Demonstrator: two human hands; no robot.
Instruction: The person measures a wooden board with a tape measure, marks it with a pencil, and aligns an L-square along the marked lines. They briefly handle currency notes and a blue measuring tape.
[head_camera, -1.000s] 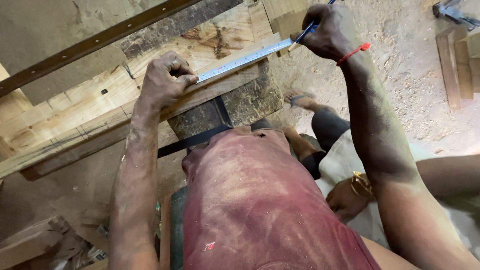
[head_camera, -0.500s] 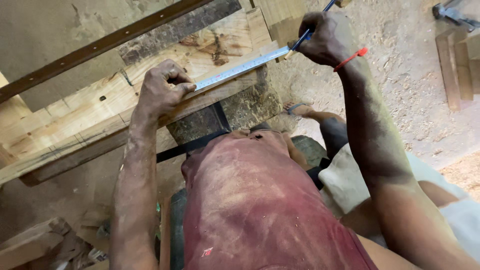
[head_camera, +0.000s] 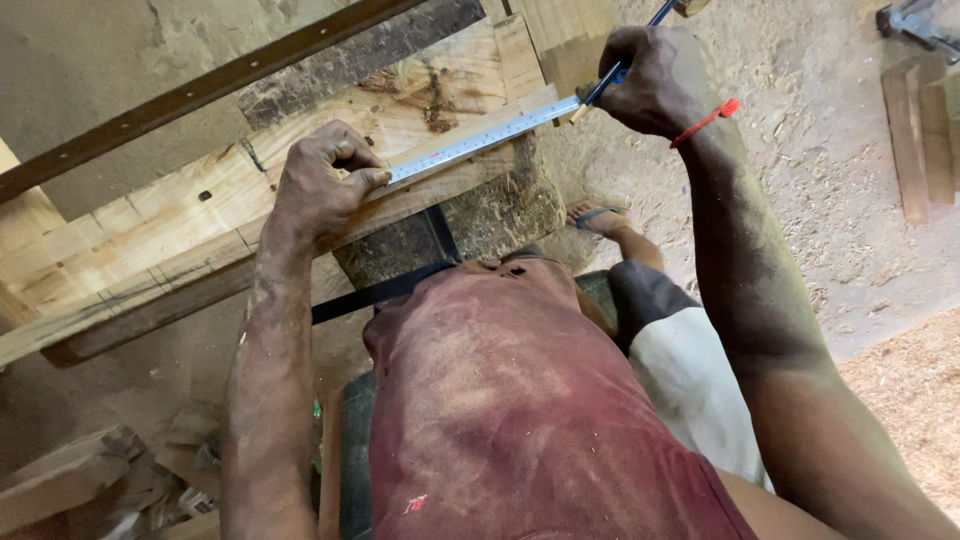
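A pale wooden board (head_camera: 200, 230) lies across a rough dark block (head_camera: 480, 215). A steel ruler (head_camera: 480, 140) rests on the board. My left hand (head_camera: 320, 180) presses the ruler's near end down with the thumb on it. My right hand (head_camera: 655, 80), with a red band at the wrist, holds a blue pen (head_camera: 625, 45) with its tip at the ruler's far end on the board's edge.
A long dark wooden strip (head_camera: 200, 95) runs above the board. Sawdust covers the ground on the right (head_camera: 830, 200). Short planks (head_camera: 925, 130) and a tool (head_camera: 910, 20) lie at the top right. Wood scraps (head_camera: 90, 480) sit at the lower left. A sandalled foot (head_camera: 600, 218) is beside the block.
Both hands keep their grip on ruler and pen. The view has shifted slightly; my right hand sits a little higher in the frame, and the leg at right has moved.
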